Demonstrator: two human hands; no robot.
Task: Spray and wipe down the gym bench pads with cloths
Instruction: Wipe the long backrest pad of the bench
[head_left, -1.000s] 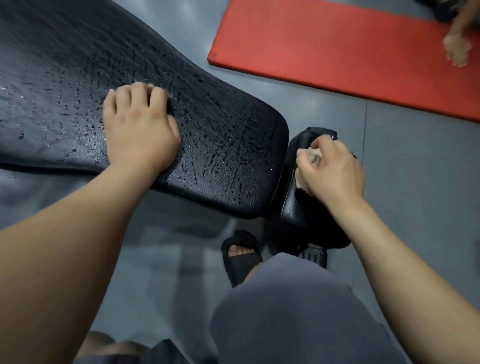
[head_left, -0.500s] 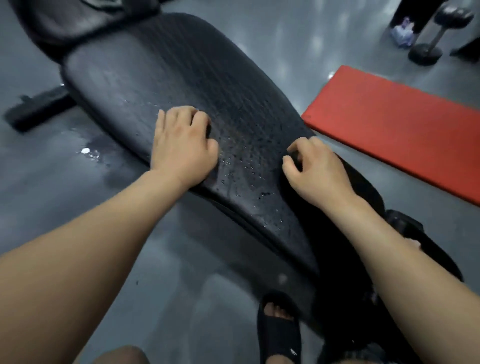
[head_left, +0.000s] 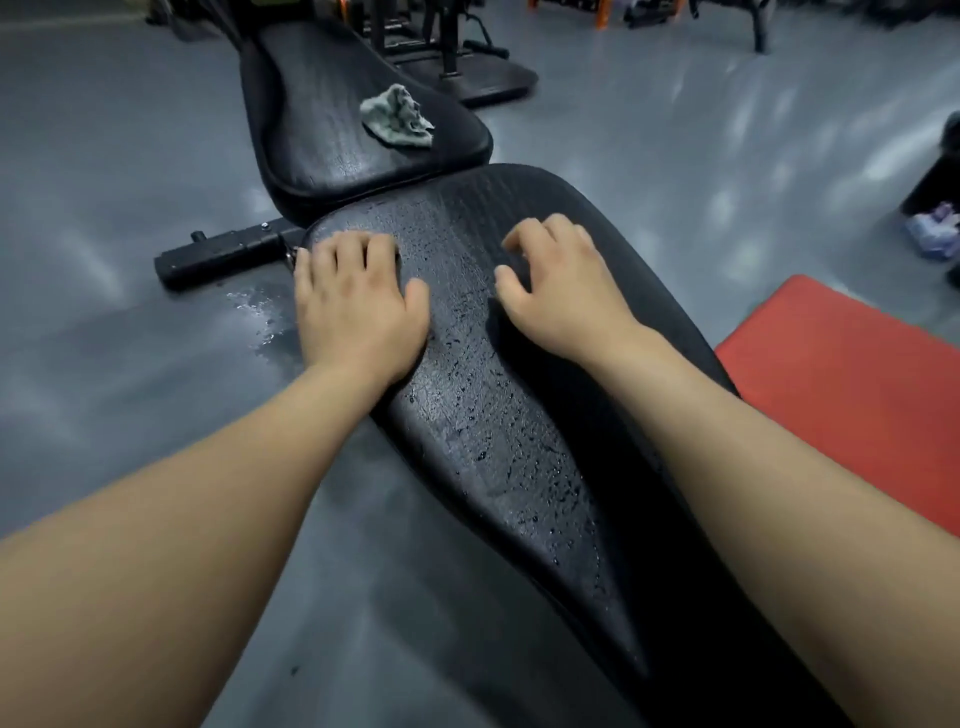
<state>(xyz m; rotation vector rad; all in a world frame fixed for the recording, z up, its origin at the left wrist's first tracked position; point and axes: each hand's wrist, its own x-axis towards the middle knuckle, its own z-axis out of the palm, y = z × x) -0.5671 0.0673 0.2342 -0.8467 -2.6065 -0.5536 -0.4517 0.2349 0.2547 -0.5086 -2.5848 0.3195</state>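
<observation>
While the near pad (head_left: 493, 415) glistens wet, we've got two empty hands on it: left hand (head_left: 358, 312) flat at its far-left corner, right hand (head_left: 561, 291) loosely curled; one cloth (head_left: 397, 115) lies on the far pad (head_left: 322, 114).

Nothing readable here tbh. No lettering, brand, number or sign can be made out on the bench pad (head_left: 493, 415), the crumpled cloth (head_left: 397, 117) or the red mat (head_left: 841, 389), and the gear at the back is too blurry to tell.
</observation>
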